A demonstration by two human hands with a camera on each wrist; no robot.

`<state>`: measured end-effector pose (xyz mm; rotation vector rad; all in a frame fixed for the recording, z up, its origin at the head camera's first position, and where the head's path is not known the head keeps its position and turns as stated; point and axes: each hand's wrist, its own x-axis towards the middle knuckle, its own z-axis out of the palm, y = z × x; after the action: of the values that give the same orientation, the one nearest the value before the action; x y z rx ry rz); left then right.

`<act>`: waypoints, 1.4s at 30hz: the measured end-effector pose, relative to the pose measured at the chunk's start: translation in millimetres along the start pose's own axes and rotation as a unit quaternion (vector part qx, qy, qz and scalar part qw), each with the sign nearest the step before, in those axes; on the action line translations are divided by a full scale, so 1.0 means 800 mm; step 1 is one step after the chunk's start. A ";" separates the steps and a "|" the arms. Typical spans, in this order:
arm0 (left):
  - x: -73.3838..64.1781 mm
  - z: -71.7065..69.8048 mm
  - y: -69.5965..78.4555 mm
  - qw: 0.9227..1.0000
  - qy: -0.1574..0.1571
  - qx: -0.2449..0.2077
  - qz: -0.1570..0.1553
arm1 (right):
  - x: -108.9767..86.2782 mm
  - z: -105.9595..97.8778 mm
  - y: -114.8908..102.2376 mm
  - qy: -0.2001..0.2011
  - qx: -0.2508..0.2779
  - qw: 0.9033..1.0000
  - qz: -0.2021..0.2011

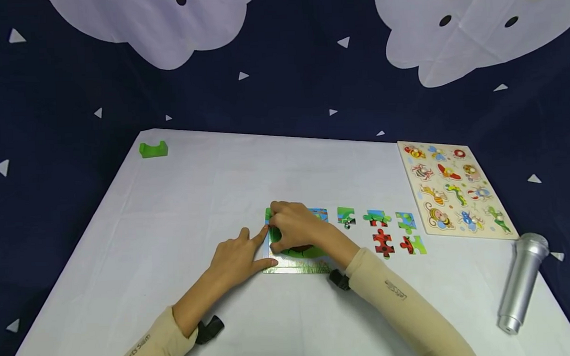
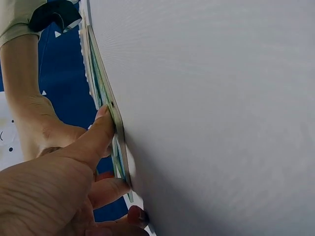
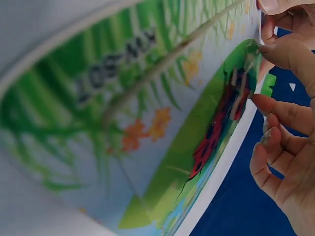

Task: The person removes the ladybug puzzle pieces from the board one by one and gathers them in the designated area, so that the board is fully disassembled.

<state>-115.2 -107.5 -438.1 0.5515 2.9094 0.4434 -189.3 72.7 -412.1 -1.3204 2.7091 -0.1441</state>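
Left hand [image 1: 233,261] is bracing the puzzle board [image 1: 297,270] on the table [image 1: 219,185], fingers apart; right hand [image 1: 298,224] is bracketing a piece [image 1: 276,234], can't tell if pinching. Probably light, stiff stuff, so edges are looking grabbiest.

Puzzle board [image 3: 59,103] — green, orange-flowered; backdrop [image 1: 291,94] — navy, white-triangled

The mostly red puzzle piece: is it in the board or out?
Out. The red piece lies on the white table, right of the board, near other loose pieces.
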 end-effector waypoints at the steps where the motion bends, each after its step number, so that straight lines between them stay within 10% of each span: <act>1: 0.000 0.000 0.001 1.000 0.001 0.000 0.001 | -0.002 0.000 0.001 0.007 0.002 1.000 -0.002; 18: 0.005 0.003 0.005 1.000 -0.011 -0.005 -0.011 | -0.041 -0.009 0.028 0.050 0.043 0.997 0.028; 42: 0.003 0.001 0.001 1.000 -0.001 -0.013 -0.009 | -0.174 0.001 0.082 0.105 0.051 0.989 0.093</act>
<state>-116.9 -105.6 -438.8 0.5199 2.8989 0.4782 -155.4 222.8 -412.2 -1.0719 2.9361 -0.4200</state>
